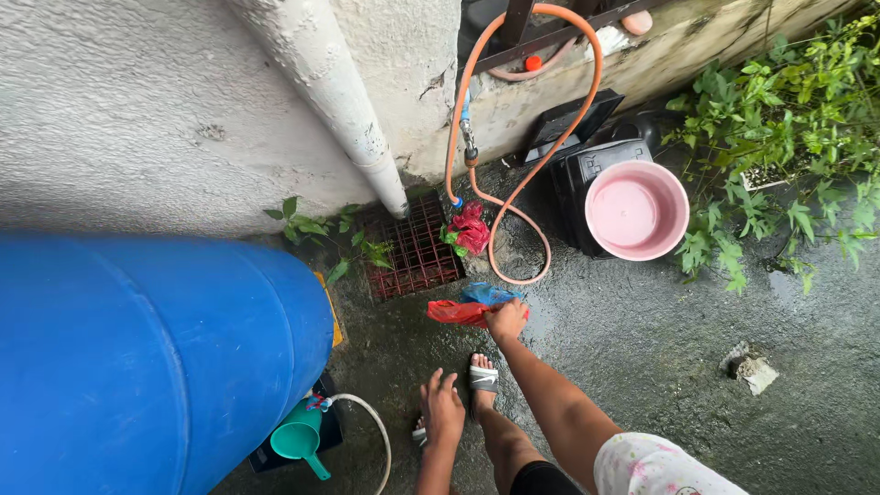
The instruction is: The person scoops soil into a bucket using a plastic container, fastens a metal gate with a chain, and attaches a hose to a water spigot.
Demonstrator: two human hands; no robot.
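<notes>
My right hand reaches down to the wet concrete ground and is closed on a red plastic bag with a blue bag lying just behind it. My left hand hangs lower with fingers spread, holding nothing, over my left knee. My foot in a grey-strapped sandal stands between the two hands. Another crumpled red bag lies by the drain grate.
A large blue barrel fills the left, with a teal scoop and white hose at its base. An orange hose loops from the wall. A pink basin sits on black crates; green plants on the right; a white downpipe.
</notes>
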